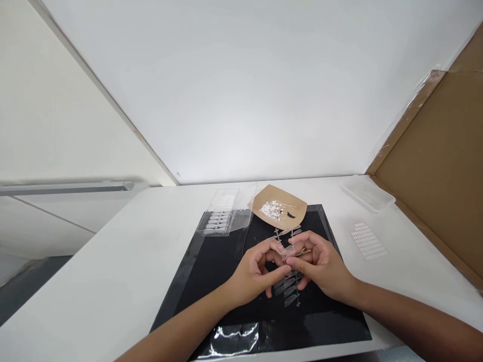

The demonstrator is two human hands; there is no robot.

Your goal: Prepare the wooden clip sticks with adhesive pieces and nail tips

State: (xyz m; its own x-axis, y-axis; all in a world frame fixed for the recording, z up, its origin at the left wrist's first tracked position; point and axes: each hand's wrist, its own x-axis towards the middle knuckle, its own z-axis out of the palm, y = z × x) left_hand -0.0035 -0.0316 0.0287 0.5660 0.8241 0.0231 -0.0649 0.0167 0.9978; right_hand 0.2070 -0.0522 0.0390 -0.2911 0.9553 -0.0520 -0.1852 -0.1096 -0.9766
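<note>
White wall [245,100] rises beyond the hands, behind a white tabletop [113,251], and a brown cardboard panel [437,151] stands well to the right of the right hand. Beneath both hands lies a black mat [204,281]. The left hand [260,266] and the right hand [324,266] nearly meet, each pinching clear plastic sprues of nail tips [290,290] between thumb and fingers; their far ends poke out past the fingers, while a row of pointed tips shows below the thumbs. Just beyond the hands sits a kraft-paper tray [294,201] with white fragments [272,210] and a dark sliver [291,214]. Ahead and left of the left hand, a clear hinged box [217,233] holds white tapered pieces [217,221]. Right of the right hand lie small white tabs [369,241] in rows, with a translucent shallow container [368,193] farther off.
</note>
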